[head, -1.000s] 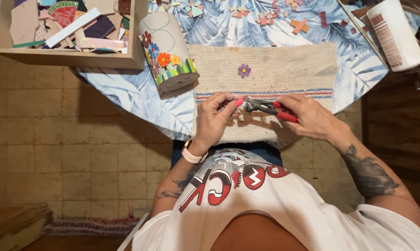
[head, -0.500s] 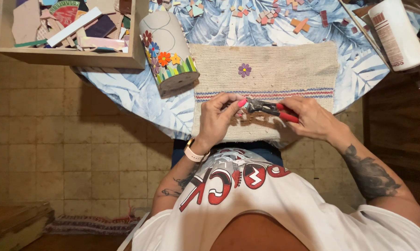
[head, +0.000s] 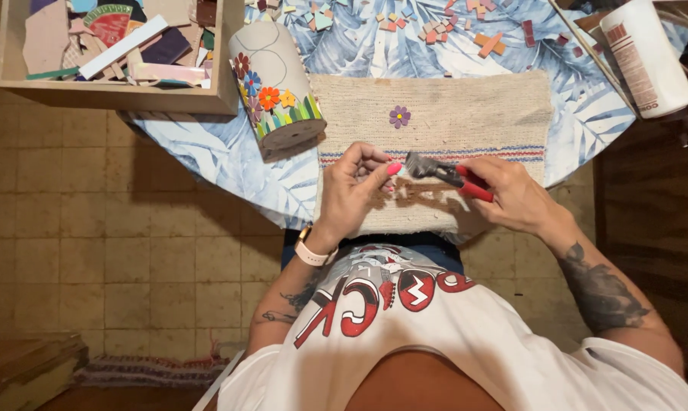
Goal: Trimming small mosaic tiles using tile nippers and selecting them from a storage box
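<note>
**A:** What are the person's hands doing?

**B:** The right hand (head: 515, 199) is wrapped around the red handles of a pair of nippers (head: 444, 172), grip clamped on them, metal jaws pointing toward the other hand. The left hand (head: 355, 190) has its thumb and fingers pinched together right at those jaws. If a small piece sits between the fingertips, it is too small to make out, so I cannot tell what that grip is closed on. A white watch is on that wrist.

**A:** Where does this happen?

**B:** Over a beige woven mat (head: 435, 129) lying on a round worktop (head: 222, 156) covered in a blue leaf-print cloth. Both hands are above the mat's near edge, close to the person's body. A small purple flower (head: 399, 116) of tile pieces lies on the mat, well apart from the hands.

**A:** Anything else around?

**B:** Left of the mat, a cylinder pot (head: 275, 87) lies on its side, decorated with mosaic flowers and green leaves. Beyond it, a wooden tray (head: 115, 97) holds tile shards. Loose coloured tile bits (head: 435, 30) are scattered at the far side, and a white bottle (head: 646, 57) lies at the right.
</note>
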